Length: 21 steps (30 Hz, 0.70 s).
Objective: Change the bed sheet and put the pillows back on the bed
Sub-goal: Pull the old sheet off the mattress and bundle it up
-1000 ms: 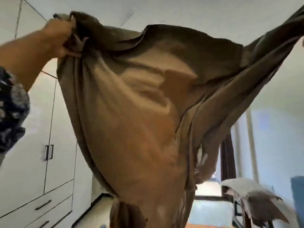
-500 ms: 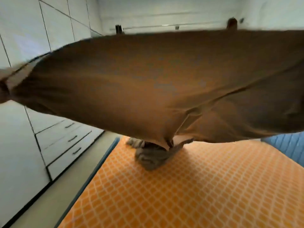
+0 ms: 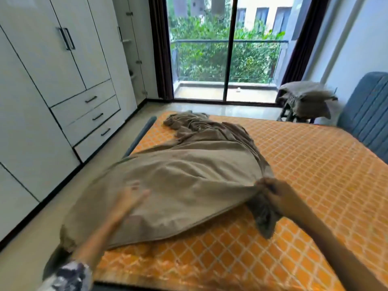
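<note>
Billowed across the left half of the frame: a loose taupe-brown cotton bed sheet (image 3: pixel 189 181), puffed with air over a bare orange mattress with a white diamond quilt pattern (image 3: pixel 304 175). Bunched into wrinkles at its far end, toward the upper centre, on the mattress near the left edge. Draped partly past that left edge at the lower left, over the dark blue bed frame (image 3: pixel 144 129).

Left hand (image 3: pixel 130 199), lower centre-left: blurred, fingers straight and spread, laid over the puffed sheet; whether touching or just above, impossible to tell. Patterned dark-and-white sleeve (image 3: pixel 69 278) at the bottom left corner.

Right hand (image 3: pixel 273 193), centre-right: fingers curled round a gathered corner of the sheet, cloth pulled taut from the grip, a dark fold hanging below the wrist onto the mattress.

Along the left side: a white wardrobe with tall doors, black handles and three drawers (image 3: pixel 63 80). At the upper centre: a glass sliding balcony door with a dark frame (image 3: pixel 226 49), green foliage behind it, dark curtains at both sides. At the upper right: two grey-brown pillows stacked on a dark stool (image 3: pixel 306 99), well apart from the sheet, off the bed. At the right edge: a blue padded ribbed headboard (image 3: pixel 369 114), just beside the mattress.
</note>
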### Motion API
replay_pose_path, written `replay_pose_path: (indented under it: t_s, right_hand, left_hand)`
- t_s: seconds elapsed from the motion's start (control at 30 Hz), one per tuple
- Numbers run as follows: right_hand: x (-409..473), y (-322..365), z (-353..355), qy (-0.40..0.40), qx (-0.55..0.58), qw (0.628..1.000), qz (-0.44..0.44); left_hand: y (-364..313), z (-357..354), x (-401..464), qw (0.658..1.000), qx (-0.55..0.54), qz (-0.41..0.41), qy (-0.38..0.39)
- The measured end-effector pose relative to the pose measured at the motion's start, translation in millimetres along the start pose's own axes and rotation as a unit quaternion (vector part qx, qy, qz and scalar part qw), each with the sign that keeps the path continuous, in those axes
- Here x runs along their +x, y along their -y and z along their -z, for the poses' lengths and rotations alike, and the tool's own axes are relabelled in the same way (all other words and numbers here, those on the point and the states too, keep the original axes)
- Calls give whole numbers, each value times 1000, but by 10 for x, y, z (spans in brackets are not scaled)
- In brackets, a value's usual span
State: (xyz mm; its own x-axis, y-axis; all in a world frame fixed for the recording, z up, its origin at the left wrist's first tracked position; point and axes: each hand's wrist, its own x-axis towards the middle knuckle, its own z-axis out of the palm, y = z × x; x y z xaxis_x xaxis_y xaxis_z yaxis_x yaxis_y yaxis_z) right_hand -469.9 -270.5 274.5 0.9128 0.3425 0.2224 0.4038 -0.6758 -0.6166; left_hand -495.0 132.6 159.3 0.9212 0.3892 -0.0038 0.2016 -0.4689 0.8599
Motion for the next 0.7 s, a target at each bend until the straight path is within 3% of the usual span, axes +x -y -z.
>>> replay_pose_path:
  t_s: [0.03,0.1,0.17,0.2,0.27,0.37,0.53,0.7]
  right_hand:
    - [45,0,-196,27,-15,999,14]
    - [82,9,-492,93,3,995,33]
    - [135,-25,-647,133,-6,988,74]
    - [152,-20,-689,158,-21,984,83]
    - [167,-135,-759,210,-23,974,87]
    - [237,-301,-621,210,26,968,134]
    - [588,-674,-67,122,132,981,77]
    - [870,-1226,359,118,191,974,23]
  left_hand:
    - [-395,-78,-183,995,18,-55,85]
    - [-1178,-638,-712,949,124,-211,198]
    - [-1275,-1024,-760,897,203,-311,240]
    - [-1275,-1178,-718,891,222,-323,230]
    - [-1385,-1373,-741,912,176,-276,249]
    - [-1500,-1597,-703,947,75,-198,240]
    - [-1642,-1747,-443,965,101,-205,131]
    - [-1713,-1695,-326,979,91,-165,76]
